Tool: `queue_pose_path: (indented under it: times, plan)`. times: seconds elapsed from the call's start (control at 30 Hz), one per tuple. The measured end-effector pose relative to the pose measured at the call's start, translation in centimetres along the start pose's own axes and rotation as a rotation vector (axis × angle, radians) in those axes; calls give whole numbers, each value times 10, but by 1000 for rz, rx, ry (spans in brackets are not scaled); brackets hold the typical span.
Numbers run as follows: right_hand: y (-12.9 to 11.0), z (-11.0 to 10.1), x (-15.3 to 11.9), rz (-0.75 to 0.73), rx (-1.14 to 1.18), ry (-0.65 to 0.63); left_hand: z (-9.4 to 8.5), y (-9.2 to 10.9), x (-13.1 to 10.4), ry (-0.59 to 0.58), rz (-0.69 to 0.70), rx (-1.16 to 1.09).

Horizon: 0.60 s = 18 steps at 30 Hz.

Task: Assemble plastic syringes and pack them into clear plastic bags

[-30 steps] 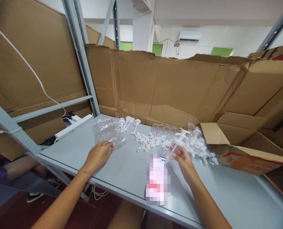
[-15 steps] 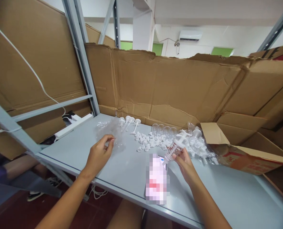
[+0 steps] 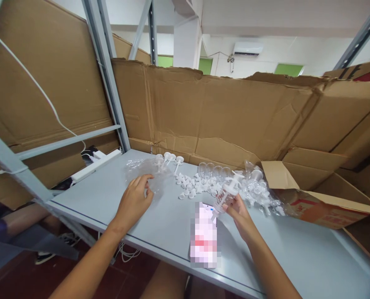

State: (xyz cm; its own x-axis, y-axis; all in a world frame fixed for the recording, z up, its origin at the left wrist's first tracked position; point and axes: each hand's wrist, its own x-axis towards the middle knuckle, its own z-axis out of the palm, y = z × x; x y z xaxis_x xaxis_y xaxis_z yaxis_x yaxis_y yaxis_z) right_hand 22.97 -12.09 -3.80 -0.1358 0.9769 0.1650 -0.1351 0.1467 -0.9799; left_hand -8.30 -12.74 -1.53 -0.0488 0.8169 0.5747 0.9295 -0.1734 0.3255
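In my right hand is a large clear plastic syringe with a white plunger. It is tilted, plunger end up and away from me, tip toward the phone, whose screen is blurred out. My left hand hovers over the left part of the table, fingers curved, thumb and index finger apart. Just beyond it lies a crumpled clear plastic bag; whether the fingertips touch it I cannot tell. Loose small white caps lie in a heap between the hands. White plungers stand behind the bag.
Several clear barrels stand along the cardboard wall. Bagged white parts lie right of the syringe, beside an open carton. A white power strip runs along the table's left edge. A metal post rises there.
My left hand has shifted slightly right and its thumb and index finger have parted. My right hand has moved the syringe a little left and turned it more upright.
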Motion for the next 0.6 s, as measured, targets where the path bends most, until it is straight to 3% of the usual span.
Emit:
queue_pose_path:
  times: [0.17,0.33,0.6]
  plan:
    - [0,7,-4,26,-11,-159,12,1,-12,-131,58,122]
    - [0,35,-2,1,-21,-280,21,7,-25,-231,111,223]
    - [14,96,14,-114,-165,-253,25,10,-26,-301,74,178]
